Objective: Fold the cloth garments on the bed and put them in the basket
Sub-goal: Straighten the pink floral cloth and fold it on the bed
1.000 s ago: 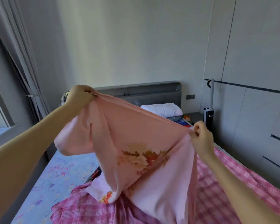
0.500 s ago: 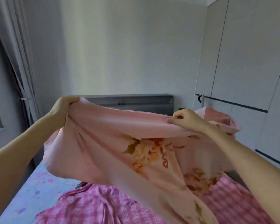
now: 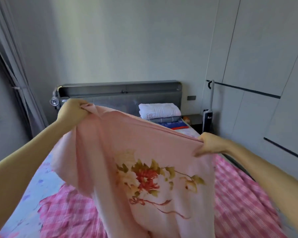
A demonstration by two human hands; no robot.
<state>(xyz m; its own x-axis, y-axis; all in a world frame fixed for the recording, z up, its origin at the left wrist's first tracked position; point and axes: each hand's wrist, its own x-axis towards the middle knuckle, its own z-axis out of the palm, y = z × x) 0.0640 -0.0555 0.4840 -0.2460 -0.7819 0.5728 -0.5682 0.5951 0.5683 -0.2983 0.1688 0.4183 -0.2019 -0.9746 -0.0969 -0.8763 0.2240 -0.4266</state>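
A pink garment (image 3: 141, 152) with a red and olive flower print hangs spread in the air above the bed (image 3: 29, 191). My left hand (image 3: 72, 110) grips its upper left corner, raised near the headboard. My right hand (image 3: 212, 143) grips its upper right edge, lower and to the right. The cloth is stretched taut between both hands and drapes down out of the frame. A pink checked garment (image 3: 244, 200) lies crumpled on the bed beneath it. No basket is in view.
A grey headboard (image 3: 120, 90) stands at the far end, with folded white and grey towels (image 3: 159, 111) stacked by it. An upright vacuum (image 3: 207, 115) leans beside the wardrobe doors (image 3: 265, 66) on the right. A grey curtain (image 3: 12, 66) hangs on the left.
Both hands have spread apart and pulled the pink garment taut; the right hand has dropped lower and to the right. The flower print now faces me flat. The view has tilted down towards the bed.
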